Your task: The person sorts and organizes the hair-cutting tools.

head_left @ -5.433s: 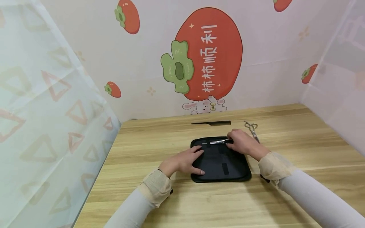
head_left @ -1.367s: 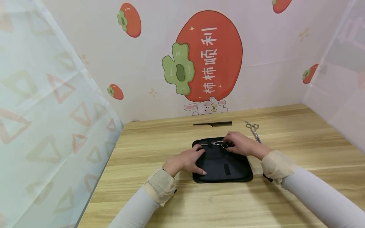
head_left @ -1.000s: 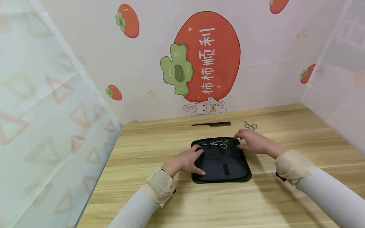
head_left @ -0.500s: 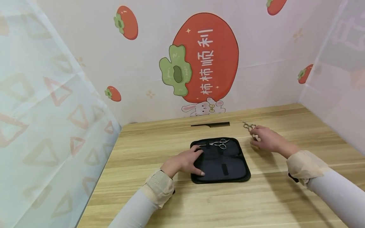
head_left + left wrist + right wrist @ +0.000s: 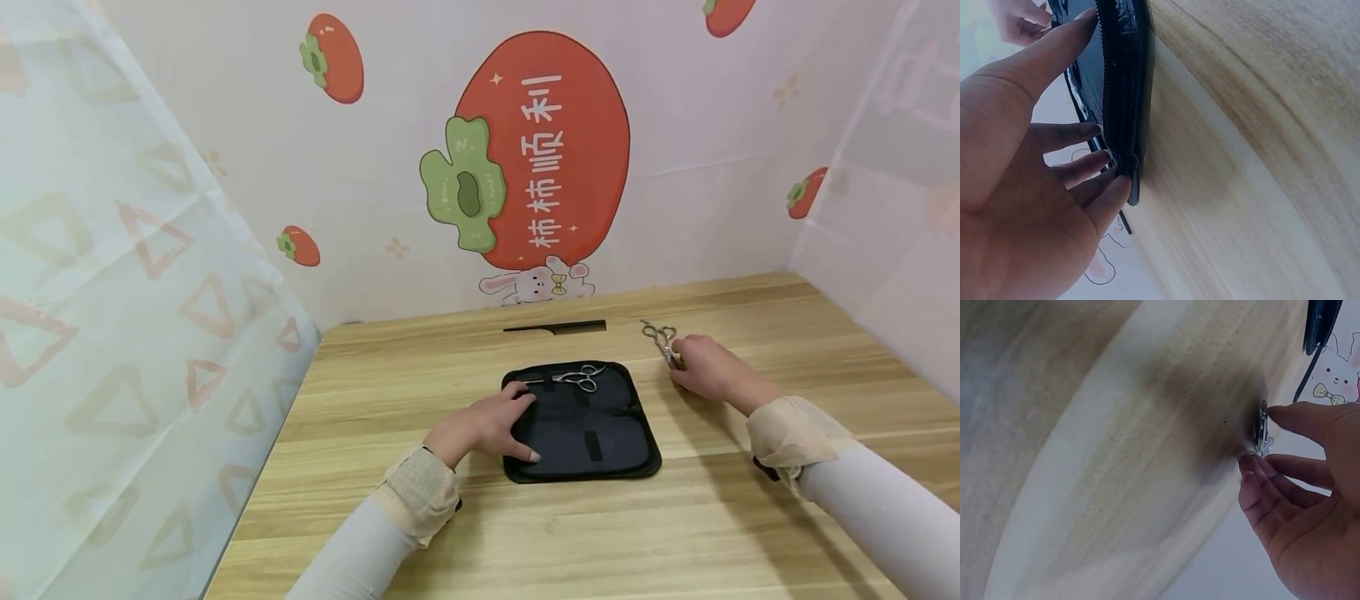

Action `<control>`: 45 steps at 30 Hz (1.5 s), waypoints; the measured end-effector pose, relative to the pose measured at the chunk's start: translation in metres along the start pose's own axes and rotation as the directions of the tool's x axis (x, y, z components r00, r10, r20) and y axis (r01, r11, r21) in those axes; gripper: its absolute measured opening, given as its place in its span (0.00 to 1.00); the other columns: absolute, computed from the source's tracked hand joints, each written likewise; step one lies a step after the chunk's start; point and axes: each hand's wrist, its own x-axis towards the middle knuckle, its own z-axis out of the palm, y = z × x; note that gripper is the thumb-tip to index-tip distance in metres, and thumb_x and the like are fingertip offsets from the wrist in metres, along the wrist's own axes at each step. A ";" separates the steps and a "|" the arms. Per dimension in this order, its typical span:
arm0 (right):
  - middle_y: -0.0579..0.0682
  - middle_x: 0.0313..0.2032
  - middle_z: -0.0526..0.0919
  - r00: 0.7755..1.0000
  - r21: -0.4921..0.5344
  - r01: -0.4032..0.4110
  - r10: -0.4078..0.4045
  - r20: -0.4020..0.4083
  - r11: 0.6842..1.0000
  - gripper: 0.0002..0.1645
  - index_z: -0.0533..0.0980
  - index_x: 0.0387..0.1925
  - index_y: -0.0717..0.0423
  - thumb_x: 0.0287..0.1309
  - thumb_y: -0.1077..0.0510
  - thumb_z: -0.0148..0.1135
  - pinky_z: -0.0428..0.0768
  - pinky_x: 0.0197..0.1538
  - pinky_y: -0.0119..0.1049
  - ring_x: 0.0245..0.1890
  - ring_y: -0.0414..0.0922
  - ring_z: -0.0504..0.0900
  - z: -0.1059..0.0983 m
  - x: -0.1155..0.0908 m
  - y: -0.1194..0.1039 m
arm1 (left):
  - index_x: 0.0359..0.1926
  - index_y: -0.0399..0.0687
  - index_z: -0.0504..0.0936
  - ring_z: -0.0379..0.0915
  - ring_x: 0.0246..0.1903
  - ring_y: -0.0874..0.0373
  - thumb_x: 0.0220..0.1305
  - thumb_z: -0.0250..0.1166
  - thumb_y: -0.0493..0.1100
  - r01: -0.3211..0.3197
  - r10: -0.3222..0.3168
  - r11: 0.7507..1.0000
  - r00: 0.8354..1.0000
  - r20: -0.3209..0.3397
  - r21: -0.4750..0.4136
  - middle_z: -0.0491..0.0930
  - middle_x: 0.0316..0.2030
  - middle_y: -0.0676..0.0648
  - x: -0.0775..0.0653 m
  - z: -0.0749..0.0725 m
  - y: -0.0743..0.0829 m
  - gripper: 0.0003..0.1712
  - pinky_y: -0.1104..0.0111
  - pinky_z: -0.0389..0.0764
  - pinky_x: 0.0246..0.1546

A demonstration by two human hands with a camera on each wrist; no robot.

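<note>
Moved since earlier frame: right hand (image 5: 705,367), from black case (image 5: 562,442) to loose scissors (image 5: 664,346). Case is touched by spread left hand (image 5: 486,427); farther right, on table (image 5: 600,542), scissors are pinched; judged light, stiff, slick, best gripped mid-length.

Counter (image 5: 555,537): flat, pale tan wood-grain surface, grain running roughly left to right. Directly on it, near the middle: a black, round-cornered zip case (image 5: 622,446), lying open. Beyond the case and apart from it, toward the back edge: a slim black tail comb (image 5: 581,327), thin tail to the left, broad end to the right. Right of the case, apart: silver metal scissors (image 5: 662,336), finger loops toward the back; blades partly hidden, their contact with the surface unreadable.
</note>
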 end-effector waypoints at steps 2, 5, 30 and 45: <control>0.48 0.20 0.68 1.000 -0.005 0.000 0.000 0.000 1.000 0.08 0.70 0.20 0.56 0.49 0.64 0.60 0.65 0.26 0.39 0.22 0.45 0.65 0.000 0.001 0.000 | 0.70 0.51 0.53 0.59 0.62 0.51 0.49 0.65 0.66 0.002 -0.002 1.000 1.000 0.000 -0.002 0.43 0.70 0.48 0.000 0.000 0.001 0.54 0.61 0.65 0.57; 0.48 0.19 0.69 1.000 -0.005 -0.004 0.004 0.003 1.000 0.09 0.69 0.19 0.56 0.48 0.66 0.59 0.65 0.26 0.39 0.21 0.45 0.65 -0.001 0.002 0.000 | 0.70 0.52 0.53 0.59 0.62 0.51 0.49 0.65 0.66 0.003 -0.003 1.000 1.000 0.002 -0.005 0.43 0.70 0.48 0.000 -0.001 0.002 0.54 0.60 0.65 0.57; 0.48 0.17 0.68 0.978 -0.024 -0.015 0.019 0.210 1.000 0.10 0.67 0.17 0.56 0.34 0.70 0.60 0.64 0.21 0.34 0.18 0.44 0.64 -0.011 -0.004 -0.022 | 0.70 0.51 0.53 0.59 0.62 0.51 0.49 0.65 0.66 -0.001 0.001 1.000 1.000 -0.005 -0.001 0.45 0.70 0.47 0.000 0.001 -0.002 0.54 0.62 0.64 0.58; 0.48 0.12 0.66 0.973 0.007 -0.026 0.024 0.230 1.000 0.10 0.66 0.15 0.55 0.36 0.69 0.57 0.61 0.17 0.32 0.11 0.40 0.62 -0.012 -0.013 -0.017 | 0.70 0.50 0.53 0.59 0.62 0.51 0.48 0.65 0.66 -0.012 0.012 1.000 1.000 -0.010 0.011 0.44 0.70 0.47 -0.001 0.000 0.000 0.54 0.62 0.64 0.58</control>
